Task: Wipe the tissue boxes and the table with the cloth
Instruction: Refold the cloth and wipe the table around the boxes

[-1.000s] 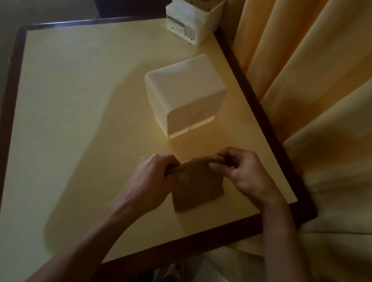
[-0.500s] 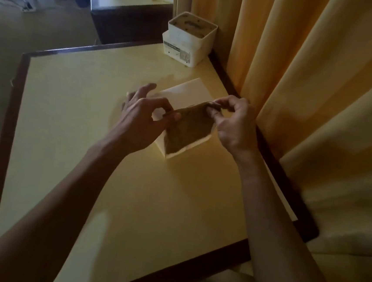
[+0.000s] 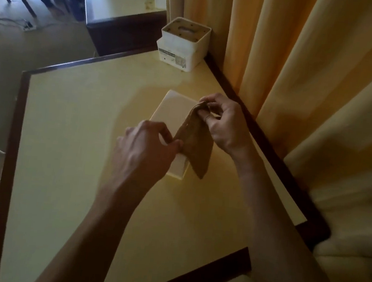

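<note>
cloth (image 3: 195, 141) hangs stretched between both hands just above the near tissue box (image 3: 173, 117), its long edge running from the near left up to the far right, with a loose corner drooping past the box's near right side. left hand (image 3: 143, 150) pinches the near end with thumb and fingers, and right hand (image 3: 225, 122) pinches the far end over the box top. both hands sit right over that box, so lowering the cloth onto it looks like the natural next move; the second tissue box (image 3: 183, 45) stands well apart at the far corner of the table (image 3: 72, 130).
</note>
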`<action>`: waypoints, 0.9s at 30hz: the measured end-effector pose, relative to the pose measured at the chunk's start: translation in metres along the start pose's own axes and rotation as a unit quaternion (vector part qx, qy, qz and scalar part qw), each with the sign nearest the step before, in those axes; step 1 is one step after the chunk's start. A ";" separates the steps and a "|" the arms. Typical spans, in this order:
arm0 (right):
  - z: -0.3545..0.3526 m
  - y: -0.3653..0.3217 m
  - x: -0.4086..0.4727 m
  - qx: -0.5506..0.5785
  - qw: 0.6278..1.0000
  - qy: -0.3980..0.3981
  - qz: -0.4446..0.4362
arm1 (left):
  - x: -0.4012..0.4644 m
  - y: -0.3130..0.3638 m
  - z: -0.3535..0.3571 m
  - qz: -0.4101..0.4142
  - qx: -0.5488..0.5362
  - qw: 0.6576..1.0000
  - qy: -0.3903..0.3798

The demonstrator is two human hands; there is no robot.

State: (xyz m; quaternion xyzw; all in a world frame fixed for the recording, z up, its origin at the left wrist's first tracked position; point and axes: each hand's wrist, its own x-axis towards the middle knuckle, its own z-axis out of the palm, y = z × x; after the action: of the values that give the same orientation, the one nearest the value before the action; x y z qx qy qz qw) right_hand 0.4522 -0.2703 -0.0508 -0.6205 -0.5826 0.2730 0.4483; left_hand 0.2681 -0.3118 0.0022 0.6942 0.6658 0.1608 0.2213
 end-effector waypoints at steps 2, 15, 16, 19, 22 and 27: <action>0.009 -0.003 -0.003 -0.066 0.996 0.051 -0.025 | -0.004 0.002 -0.005 0.001 0.031 0.999 -0.026; 0.089 -0.002 -0.059 0.252 0.964 0.026 0.080 | 0.109 -0.011 0.016 0.239 0.165 0.954 -0.076; 0.091 -0.002 -0.060 0.269 0.960 0.033 0.076 | 0.108 -0.010 0.022 0.257 0.162 0.950 -0.075; 0.101 -0.003 -0.061 0.301 0.949 0.069 0.065 | 0.102 -0.012 0.037 0.278 0.160 0.946 -0.046; 0.109 -0.003 -0.058 0.316 0.941 0.105 0.059 | 0.102 -0.014 0.041 0.263 0.160 0.951 -0.035; 0.110 0.002 -0.041 0.352 0.927 0.107 0.073 | 0.104 -0.010 0.040 0.263 0.171 0.949 -0.035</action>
State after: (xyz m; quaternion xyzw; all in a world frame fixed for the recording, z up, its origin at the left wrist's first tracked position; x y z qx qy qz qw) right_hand 0.3515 -0.2836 -0.1088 -0.4891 -0.3505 0.4244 0.6767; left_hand 0.2868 -0.2121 -0.0440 0.8773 0.4688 0.0728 0.0726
